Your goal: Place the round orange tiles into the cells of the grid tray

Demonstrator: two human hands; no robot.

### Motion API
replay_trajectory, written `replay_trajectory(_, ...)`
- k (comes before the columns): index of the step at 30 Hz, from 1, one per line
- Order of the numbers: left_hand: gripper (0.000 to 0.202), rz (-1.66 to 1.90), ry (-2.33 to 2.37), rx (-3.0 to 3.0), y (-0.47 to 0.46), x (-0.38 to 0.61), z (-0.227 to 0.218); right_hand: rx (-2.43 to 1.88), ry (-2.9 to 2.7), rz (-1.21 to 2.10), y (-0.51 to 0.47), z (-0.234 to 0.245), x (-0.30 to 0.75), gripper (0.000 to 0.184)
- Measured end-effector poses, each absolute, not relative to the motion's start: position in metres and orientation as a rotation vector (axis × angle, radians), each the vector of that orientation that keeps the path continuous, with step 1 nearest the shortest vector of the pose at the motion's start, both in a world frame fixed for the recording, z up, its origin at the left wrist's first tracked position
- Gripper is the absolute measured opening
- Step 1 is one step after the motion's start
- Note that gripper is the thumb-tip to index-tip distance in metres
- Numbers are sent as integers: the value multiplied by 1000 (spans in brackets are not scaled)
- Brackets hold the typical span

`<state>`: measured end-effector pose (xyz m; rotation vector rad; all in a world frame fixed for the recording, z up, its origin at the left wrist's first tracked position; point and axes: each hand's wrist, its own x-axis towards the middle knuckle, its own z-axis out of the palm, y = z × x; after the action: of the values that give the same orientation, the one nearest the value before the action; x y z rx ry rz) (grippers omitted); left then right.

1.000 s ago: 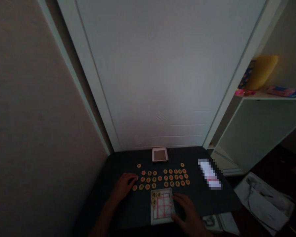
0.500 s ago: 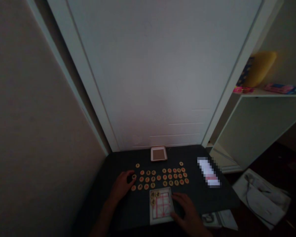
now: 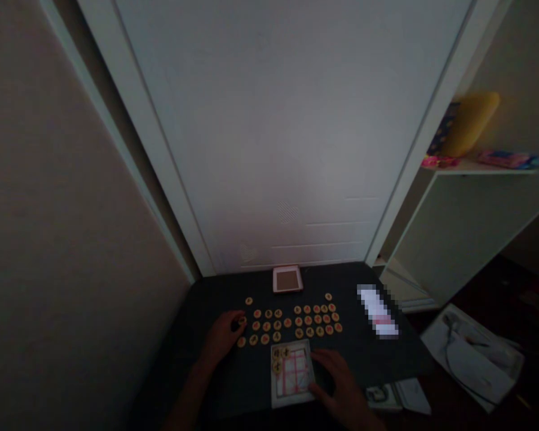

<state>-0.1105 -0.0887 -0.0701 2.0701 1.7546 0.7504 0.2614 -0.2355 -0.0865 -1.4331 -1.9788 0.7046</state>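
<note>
Round wooden Chinese chess pieces (image 3: pixel 287 322) with red or dark characters lie in loose rows on the dark table. At the left end of the middle row, my left hand (image 3: pixel 227 329) has thumb and forefinger closed about one dark-marked piece (image 3: pixel 242 321), which looks level with the tabletop. A shallow square box (image 3: pixel 296 402) with a red-lined grid inside lies near me, three pieces (image 3: pixel 276 353) in its far left corner. My right hand (image 3: pixel 336 377) grips the box's right edge, fingers at the side and thumb at the lower right.
A pinkish square lid or tray (image 3: pixel 287 279) stands at the table's far edge, by a white panel (image 3: pixel 269 149). On the right lies a blurred-out bright object (image 3: pixel 377 311). A white shelf unit (image 3: pixel 471 221) and a white box (image 3: pixel 471 359) stand beyond the table's right side.
My left thumb and forefinger have drawn closer together around the piece. My right hand stays at the box. The whole view has shifted slightly.
</note>
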Motion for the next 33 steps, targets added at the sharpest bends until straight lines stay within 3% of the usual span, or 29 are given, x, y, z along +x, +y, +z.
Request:
replay_trajectory(18,28,807,1699,1953,-93,-117,-62,-1442,-1946,715,-236,-85,260,58)
replay_trajectory(33,46,1040,1396,1487,-119,-75,-25,-1342,-1740,539,-235,-88,252,57)
